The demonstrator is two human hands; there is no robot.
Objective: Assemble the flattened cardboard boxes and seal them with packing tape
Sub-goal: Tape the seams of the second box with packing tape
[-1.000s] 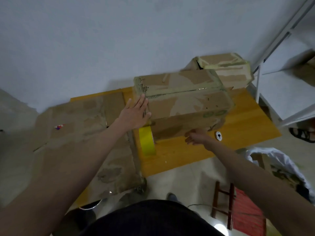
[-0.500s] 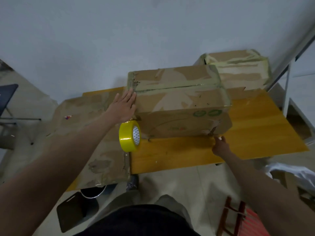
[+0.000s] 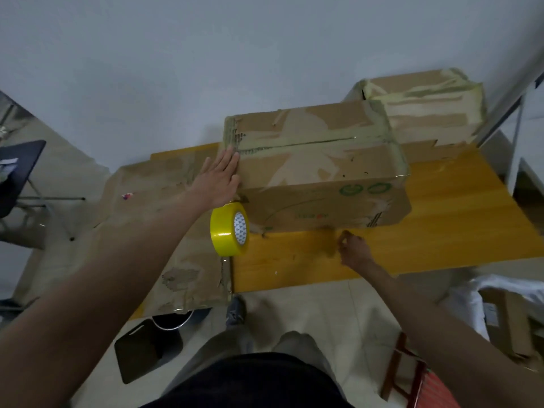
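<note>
An assembled cardboard box (image 3: 318, 172) with a taped top seam lies on the yellow wooden table (image 3: 441, 231). My left hand (image 3: 219, 181) presses flat against the box's left end, fingers stretched out. A yellow roll of packing tape (image 3: 226, 232) hangs right under that palm, next to the box's lower left corner. I cannot tell if it rests on the table. My right hand (image 3: 353, 250) hovers with curled fingers just below the box's front bottom edge, nothing visible in it. A flattened cardboard sheet (image 3: 153, 207) covers the table's left part.
A second taped box (image 3: 424, 113) stands behind, against the wall. A metal rack (image 3: 518, 113) rises on the right. On the floor are a dark bin (image 3: 144, 351), a red stool (image 3: 418, 378) and a white bag with cardboard (image 3: 500, 304). A dark chair (image 3: 17, 172) stands far left.
The tape roll has come into view hanging under my left hand, which slid down the box's left end. My right hand moved right along the bottom edge, then back left, fingers curling.
</note>
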